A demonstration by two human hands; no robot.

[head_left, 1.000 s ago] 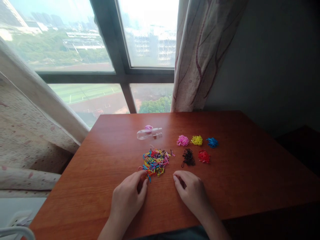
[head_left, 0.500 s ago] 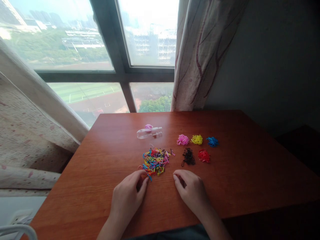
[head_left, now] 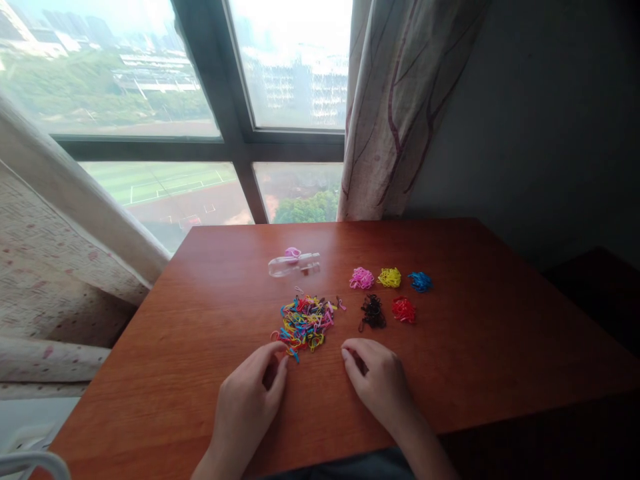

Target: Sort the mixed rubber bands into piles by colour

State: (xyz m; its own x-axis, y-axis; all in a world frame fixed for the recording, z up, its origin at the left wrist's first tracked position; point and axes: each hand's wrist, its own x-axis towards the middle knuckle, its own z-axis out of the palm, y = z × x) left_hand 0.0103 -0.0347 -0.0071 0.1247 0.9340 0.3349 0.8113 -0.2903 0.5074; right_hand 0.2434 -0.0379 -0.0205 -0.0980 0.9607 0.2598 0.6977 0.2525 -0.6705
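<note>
A mixed pile of coloured plastic pin-shaped stitch markers (head_left: 306, 323) lies mid-desk. At its lower left edge is my left hand (head_left: 253, 393), fingers curled, thumb and index tips close together beside a blue marker (head_left: 295, 355). Whatever lies between those fingertips is hidden. My right hand (head_left: 377, 377) rests to the right of the pile, closed in a pinch; its contents cannot be made out. Beyond it sit single-colour heaps: black markers (head_left: 373, 312), red markers (head_left: 404, 310), pink markers (head_left: 361, 278), yellow markers (head_left: 389, 277) and blue markers (head_left: 420, 281).
A clear plastic container (head_left: 283, 267) with a pink part (head_left: 293, 253) lies toward the back of the wooden desk (head_left: 165, 353). A pale marker (head_left: 299, 290) lies apart behind the pile. The window and curtains (head_left: 395, 113) border the desk's far side.
The whole view has shifted slightly, so everything appears a little further left. Both hands keep nearly the same pose beside the pile, and the heaps look unchanged.
</note>
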